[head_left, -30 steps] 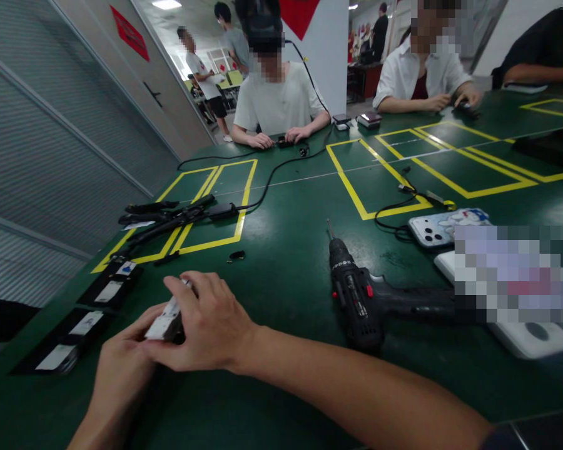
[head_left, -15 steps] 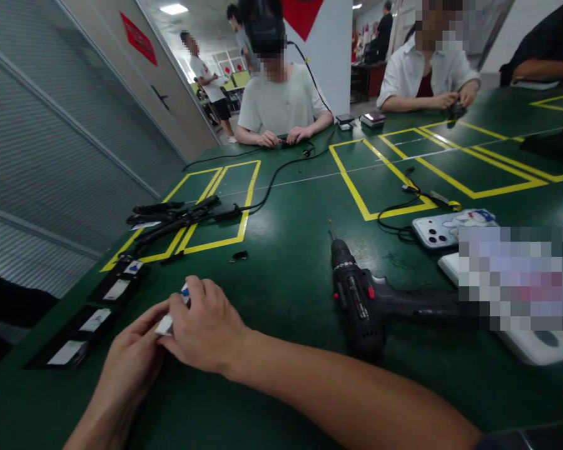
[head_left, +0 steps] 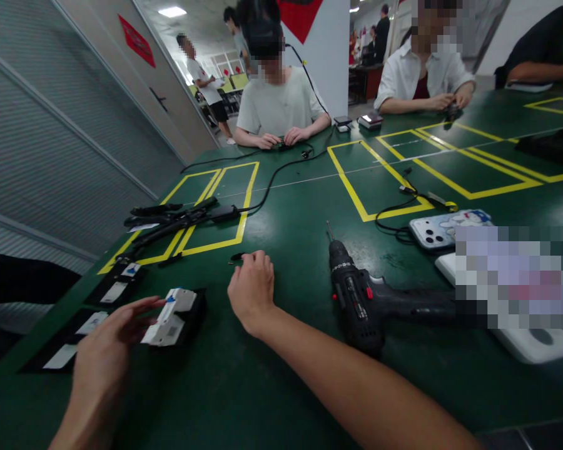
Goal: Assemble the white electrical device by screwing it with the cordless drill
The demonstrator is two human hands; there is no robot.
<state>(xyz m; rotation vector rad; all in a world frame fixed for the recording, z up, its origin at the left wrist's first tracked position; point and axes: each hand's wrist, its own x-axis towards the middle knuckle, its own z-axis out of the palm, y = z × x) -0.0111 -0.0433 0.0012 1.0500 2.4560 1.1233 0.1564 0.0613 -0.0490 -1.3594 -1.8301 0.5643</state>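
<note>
A small black module with white labelled parts on top (head_left: pixel 174 314) lies on the green table (head_left: pixel 286 250) in front of me. My left hand (head_left: pixel 104 350) rests beside it, fingers stretched out and touching its left edge. My right hand (head_left: pixel 252 289) is to the right of the module, fingers curled down over a small black piece (head_left: pixel 237 256) on the table; whether it grips the piece is hidden. A black cordless drill (head_left: pixel 366 299) lies to the right of that hand, bit pointing away.
Flat black labelled parts (head_left: pixel 94 300) lie along the left edge, black cables and tools (head_left: pixel 173 215) on the yellow taped boxes beyond. A phone (head_left: pixel 445 226) and a white pad (head_left: pixel 530 340) lie at right. Other people sit across the table working.
Both hands held the module together; now it lies on the table. My right hand has moved away to the right and forward toward the small black piece. My left hand has opened.
</note>
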